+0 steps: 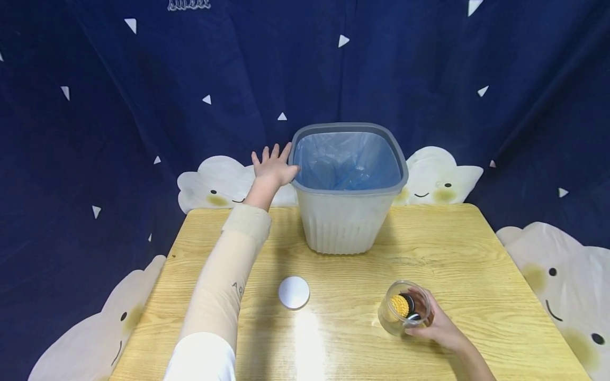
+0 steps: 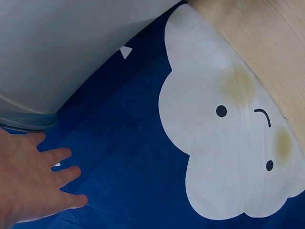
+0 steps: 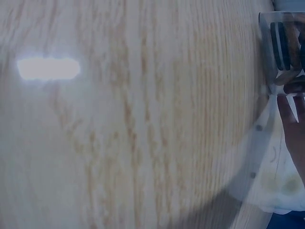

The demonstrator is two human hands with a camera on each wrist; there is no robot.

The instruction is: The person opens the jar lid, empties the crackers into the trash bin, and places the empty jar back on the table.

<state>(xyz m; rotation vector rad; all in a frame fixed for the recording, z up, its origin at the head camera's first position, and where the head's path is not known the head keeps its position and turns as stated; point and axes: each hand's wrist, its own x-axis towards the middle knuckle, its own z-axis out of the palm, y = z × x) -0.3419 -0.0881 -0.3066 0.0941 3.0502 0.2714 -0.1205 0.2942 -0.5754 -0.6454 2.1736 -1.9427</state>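
My left hand (image 1: 275,168) is at the left rim of a white bin (image 1: 345,222) with a grey rim, its fingers spread and straight, the thumb at the rim. In the left wrist view the same hand (image 2: 35,179) shows beside the bin's pale wall (image 2: 71,43). My right hand (image 1: 440,328) grips a clear plastic cup (image 1: 389,320) from its right side, low over the table. Inside the cup are a yellow ridged round piece (image 1: 399,305) and dark round pieces like sandwich cookies (image 3: 281,45). The right wrist view catches the cup only at its right edge.
A blue plastic bag (image 1: 352,159) lines the bin, which stands at the table's back edge. A flat white disc (image 1: 294,292) lies on the wooden table (image 1: 452,243) between my arms. Behind hangs a dark blue cloth (image 1: 267,63) with white triangles and clouds.
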